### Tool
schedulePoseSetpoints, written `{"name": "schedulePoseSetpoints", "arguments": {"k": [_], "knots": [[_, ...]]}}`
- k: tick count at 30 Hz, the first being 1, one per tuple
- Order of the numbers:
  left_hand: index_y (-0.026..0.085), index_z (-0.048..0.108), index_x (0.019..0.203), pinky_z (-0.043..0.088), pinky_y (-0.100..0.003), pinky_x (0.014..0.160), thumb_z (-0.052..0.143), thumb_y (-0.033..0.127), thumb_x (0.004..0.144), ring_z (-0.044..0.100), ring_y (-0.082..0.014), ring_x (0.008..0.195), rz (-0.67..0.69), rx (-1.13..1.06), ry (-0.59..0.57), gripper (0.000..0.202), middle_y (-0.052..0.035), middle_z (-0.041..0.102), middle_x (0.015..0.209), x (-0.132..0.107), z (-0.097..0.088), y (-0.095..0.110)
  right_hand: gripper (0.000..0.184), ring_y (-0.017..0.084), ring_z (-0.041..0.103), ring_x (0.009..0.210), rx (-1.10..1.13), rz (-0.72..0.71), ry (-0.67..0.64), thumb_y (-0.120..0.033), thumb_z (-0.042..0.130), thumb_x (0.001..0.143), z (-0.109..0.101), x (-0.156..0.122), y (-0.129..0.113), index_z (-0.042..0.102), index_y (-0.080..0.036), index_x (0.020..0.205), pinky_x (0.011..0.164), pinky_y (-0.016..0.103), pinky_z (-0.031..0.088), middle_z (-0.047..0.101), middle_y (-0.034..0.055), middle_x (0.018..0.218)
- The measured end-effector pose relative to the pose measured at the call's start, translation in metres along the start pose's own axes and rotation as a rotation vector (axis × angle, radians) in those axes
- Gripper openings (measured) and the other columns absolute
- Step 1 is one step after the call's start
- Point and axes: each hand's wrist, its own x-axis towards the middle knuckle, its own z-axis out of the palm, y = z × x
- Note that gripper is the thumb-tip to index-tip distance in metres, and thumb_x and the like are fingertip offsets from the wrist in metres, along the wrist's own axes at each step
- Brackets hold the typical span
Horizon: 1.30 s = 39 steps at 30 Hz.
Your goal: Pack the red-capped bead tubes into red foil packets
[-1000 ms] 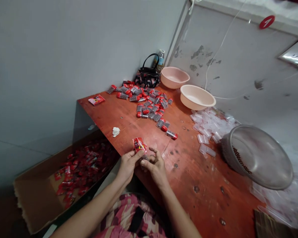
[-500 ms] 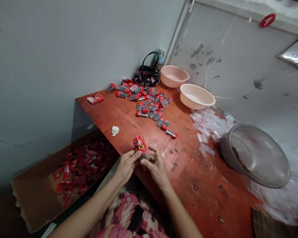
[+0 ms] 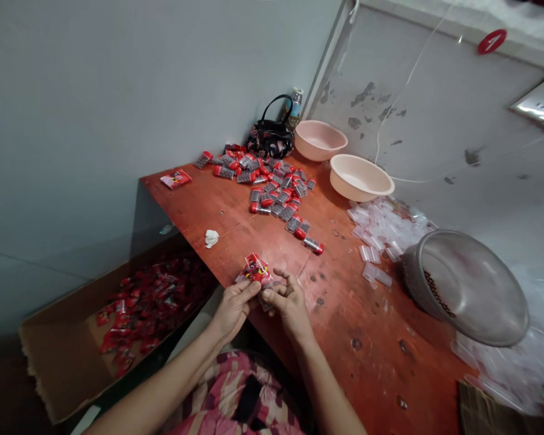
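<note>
My left hand (image 3: 236, 307) pinches a small red printed packet (image 3: 256, 269) between thumb and fingers, just over the table's near edge. Beside it, my right hand (image 3: 290, 305) is closed on a small clear tube with dark contents (image 3: 267, 302), mostly hidden by the fingers, at the packet's lower end. Whether the tube is inside the packet I cannot tell. Further back on the red-brown table (image 3: 344, 290) lies a pile of clear tubes with dark balls and red caps (image 3: 281, 196).
A cardboard box (image 3: 58, 362) of red packets stands low on the left. White crumpled tissue (image 3: 211, 238) and a flat red packet (image 3: 176, 179) lie on the table. Two pale basins (image 3: 361, 192), a black handbag (image 3: 269, 142), empty clear tubes (image 3: 385, 223) and a tilted grey bowl (image 3: 476, 284) stand further off.
The red packet has tilted and looks more crumpled, its top sitting slightly lower. Both hands have shifted a little, still close together around it.
</note>
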Motion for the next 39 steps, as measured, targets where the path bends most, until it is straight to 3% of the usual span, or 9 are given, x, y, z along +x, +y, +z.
{"name": "schedulePoseSetpoints", "arguments": {"k": [3, 8, 10, 15, 21, 23, 30, 35, 39], "knots": [[0.010, 0.064, 0.077, 0.047, -0.029, 0.061, 0.059, 0.026, 0.074, 0.058, -0.0153, 0.064, 0.001, -0.023, 0.013, 0.018, -0.0069, 0.064, 0.073, 0.002, -0.001, 0.001, 0.051, 0.010, 0.049, 0.045, -0.083, -0.050, 0.055, -0.025, 0.067, 0.066, 0.000, -0.001, -0.001, 0.042, -0.021, 0.111, 0.042, 0.019, 0.040, 0.056, -0.0067, 0.058], [0.011, 0.063, 0.079, 0.046, -0.023, 0.061, 0.064, 0.023, 0.070, 0.058, -0.0117, 0.063, 0.063, 0.017, 0.168, 0.015, -0.0038, 0.064, 0.071, 0.007, -0.002, -0.003, 0.049, 0.012, 0.051, 0.055, -0.388, -0.205, 0.100, -0.022, 0.065, 0.068, 0.004, -0.004, 0.000, 0.046, -0.021, 0.114, 0.053, 0.022, 0.042, 0.056, -0.0050, 0.060], [0.011, 0.063, 0.078, 0.046, -0.024, 0.057, 0.064, 0.024, 0.070, 0.057, -0.0120, 0.059, 0.051, 0.037, 0.159, 0.016, -0.0039, 0.064, 0.069, 0.007, -0.002, -0.002, 0.049, 0.011, 0.050, 0.051, -0.315, -0.162, 0.060, -0.022, 0.065, 0.068, 0.004, -0.003, 0.001, 0.045, -0.022, 0.113, 0.050, 0.022, 0.041, 0.055, -0.0061, 0.058], [0.009, 0.064, 0.078, 0.047, -0.030, 0.054, 0.060, 0.027, 0.073, 0.058, -0.0156, 0.056, -0.034, 0.048, -0.010, 0.019, -0.0064, 0.064, 0.068, 0.004, 0.000, 0.006, 0.050, 0.010, 0.049, 0.045, -0.007, -0.014, 0.019, -0.024, 0.067, 0.067, 0.003, -0.001, 0.007, 0.041, -0.021, 0.109, 0.042, 0.019, 0.040, 0.053, -0.0071, 0.057], [0.011, 0.065, 0.079, 0.046, -0.025, 0.063, 0.064, 0.024, 0.069, 0.059, -0.0128, 0.063, 0.016, 0.046, 0.121, 0.016, -0.0054, 0.066, 0.074, 0.007, -0.001, 0.003, 0.048, 0.014, 0.056, 0.064, -0.464, -0.250, 0.106, -0.023, 0.062, 0.072, 0.004, -0.008, 0.001, 0.044, -0.022, 0.116, 0.062, 0.027, 0.045, 0.062, -0.0008, 0.072], [0.011, 0.066, 0.078, 0.045, -0.024, 0.061, 0.065, 0.023, 0.069, 0.058, -0.0125, 0.063, 0.050, 0.075, 0.148, 0.015, -0.0046, 0.066, 0.072, 0.009, -0.003, -0.001, 0.048, 0.015, 0.057, 0.067, -0.503, -0.273, 0.097, -0.022, 0.062, 0.072, 0.006, -0.010, -0.001, 0.045, -0.023, 0.116, 0.066, 0.028, 0.044, 0.063, -0.0003, 0.075], [0.010, 0.066, 0.078, 0.043, -0.028, 0.048, 0.061, 0.027, 0.072, 0.056, -0.0148, 0.049, -0.006, 0.151, 0.038, 0.019, -0.0049, 0.065, 0.063, 0.003, -0.010, -0.002, 0.050, 0.008, 0.047, 0.043, 0.046, -0.029, 0.031, -0.020, 0.066, 0.068, 0.012, -0.010, 0.007, 0.040, -0.022, 0.110, 0.043, 0.018, 0.038, 0.056, -0.0070, 0.056], [0.009, 0.065, 0.075, 0.044, -0.029, 0.051, 0.057, 0.026, 0.075, 0.054, -0.0142, 0.049, 0.017, 0.057, -0.021, 0.018, -0.0043, 0.062, 0.058, -0.001, -0.004, 0.004, 0.042, 0.008, 0.047, 0.044, 0.129, -0.023, 0.089, -0.020, 0.068, 0.067, 0.013, -0.010, 0.004, 0.044, -0.019, 0.101, 0.046, 0.019, 0.040, 0.056, -0.0066, 0.057], [0.010, 0.066, 0.079, 0.044, -0.028, 0.053, 0.058, 0.031, 0.074, 0.056, -0.0154, 0.056, 0.010, -0.058, 0.003, 0.023, -0.0071, 0.064, 0.066, 0.002, 0.000, 0.010, 0.041, 0.010, 0.055, 0.055, 0.173, -0.042, 0.070, -0.021, 0.068, 0.067, 0.015, -0.014, 0.000, 0.046, -0.019, 0.102, 0.058, 0.023, 0.045, 0.060, -0.0034, 0.067]]}}
